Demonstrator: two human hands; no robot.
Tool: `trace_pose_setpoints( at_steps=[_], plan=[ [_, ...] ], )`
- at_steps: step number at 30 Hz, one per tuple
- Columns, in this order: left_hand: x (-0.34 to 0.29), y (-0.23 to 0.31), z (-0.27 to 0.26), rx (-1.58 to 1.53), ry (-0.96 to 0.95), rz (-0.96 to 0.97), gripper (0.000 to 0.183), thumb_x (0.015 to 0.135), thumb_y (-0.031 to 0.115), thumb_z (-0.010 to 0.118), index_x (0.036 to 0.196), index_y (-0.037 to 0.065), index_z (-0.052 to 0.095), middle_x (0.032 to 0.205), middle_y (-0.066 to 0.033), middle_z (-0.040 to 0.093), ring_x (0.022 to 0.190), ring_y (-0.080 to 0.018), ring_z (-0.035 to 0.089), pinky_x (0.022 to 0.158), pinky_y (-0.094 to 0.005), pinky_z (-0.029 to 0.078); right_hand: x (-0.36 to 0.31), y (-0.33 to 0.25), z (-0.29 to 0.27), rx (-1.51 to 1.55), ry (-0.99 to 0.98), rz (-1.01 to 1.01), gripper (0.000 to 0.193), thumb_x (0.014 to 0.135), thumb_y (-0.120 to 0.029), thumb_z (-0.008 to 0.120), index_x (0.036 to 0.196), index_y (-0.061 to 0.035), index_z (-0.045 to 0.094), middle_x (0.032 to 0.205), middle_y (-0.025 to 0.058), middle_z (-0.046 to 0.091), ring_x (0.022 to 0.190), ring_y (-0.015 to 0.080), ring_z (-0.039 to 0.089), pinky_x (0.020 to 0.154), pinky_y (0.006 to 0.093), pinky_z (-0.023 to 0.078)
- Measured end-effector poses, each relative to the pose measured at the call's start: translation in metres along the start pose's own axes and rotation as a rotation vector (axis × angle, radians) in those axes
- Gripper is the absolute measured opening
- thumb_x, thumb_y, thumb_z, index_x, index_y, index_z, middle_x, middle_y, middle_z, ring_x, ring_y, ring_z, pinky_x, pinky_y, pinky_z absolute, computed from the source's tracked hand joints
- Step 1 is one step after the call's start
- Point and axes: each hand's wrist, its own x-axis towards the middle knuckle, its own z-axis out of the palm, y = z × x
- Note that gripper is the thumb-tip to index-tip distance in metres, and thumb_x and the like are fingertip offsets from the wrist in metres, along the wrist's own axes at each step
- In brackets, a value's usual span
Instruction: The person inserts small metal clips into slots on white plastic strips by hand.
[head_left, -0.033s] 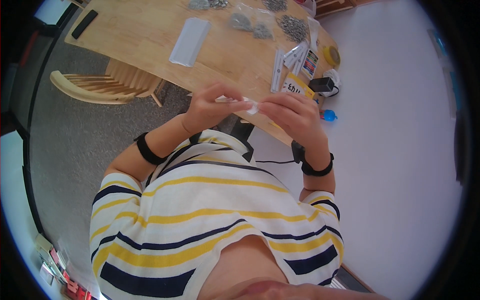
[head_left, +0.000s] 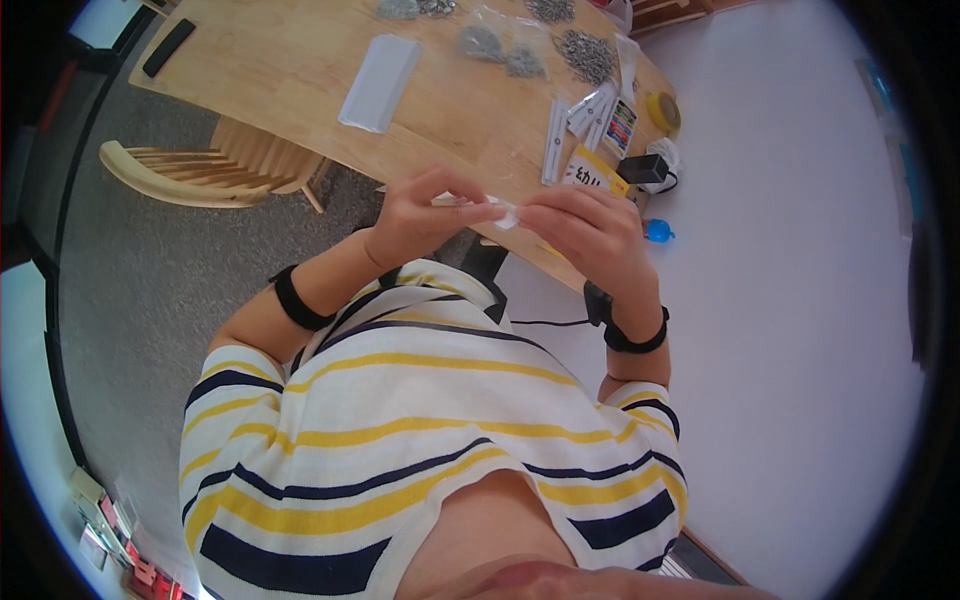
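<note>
Both of my hands are raised in front of my body, over the near edge of the wooden table. My left hand [head_left: 425, 205] is closed, pinching a thin white piece [head_left: 507, 215] that looks like paper or film between thumb and fingers. Its exact kind is too small to tell. The fingertips of my right hand [head_left: 585, 225] are pressed together on the right end of the same piece. The two sets of fingertips almost meet, and the fingers cover much of what they hold.
A stack of white strips [head_left: 380, 84] lies on the table [head_left: 270, 65]. Bags of small metal parts [head_left: 523, 60], a metal pile [head_left: 585, 57], printed white strips [head_left: 553, 140], yellow tape [head_left: 662, 111] and a black box [head_left: 643, 169] sit farther right. A wooden chair [head_left: 190, 175] stands left.
</note>
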Motion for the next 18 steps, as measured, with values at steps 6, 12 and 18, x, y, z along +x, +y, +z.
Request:
trace_pose_setpoints(
  at_steps=[6,12,18],
  plan=[
    [0.001,0.004,0.005,-0.284,0.139,-0.030,0.012,0.068,-0.003,0.066,0.074,0.005,0.060,0.082,-0.0096,0.062,0.069,-0.0220,0.062,0.061,-0.0297,0.052,0.013,-0.022,-0.030,-0.046,-0.040,-0.046,0.023,0.064,-0.009,0.063,0.087,-0.0054,0.063,0.085,0.0044,0.062,0.073,0.0201,0.061,0.057,0.0283,0.047],
    [0.008,0.012,0.011,-0.415,0.249,-0.154,0.011,0.067,0.001,0.069,0.071,0.005,0.060,0.079,-0.0069,0.063,0.064,-0.0202,0.061,0.057,-0.0266,0.049,0.019,-0.029,-0.038,-0.104,-0.065,-0.059,0.024,0.063,-0.008,0.062,0.087,-0.0052,0.064,0.085,0.0043,0.062,0.075,0.0191,0.062,0.058,0.0277,0.047],
    [0.015,0.011,-0.004,-0.324,0.144,0.035,0.011,0.068,-0.001,0.068,0.077,0.004,0.063,0.082,-0.0077,0.062,0.069,-0.0197,0.061,0.062,-0.0265,0.050,0.029,-0.044,-0.042,-0.124,-0.097,-0.106,0.022,0.060,-0.009,0.063,0.082,-0.0053,0.065,0.084,0.0040,0.062,0.075,0.0168,0.062,0.056,0.0261,0.046]
  ],
)
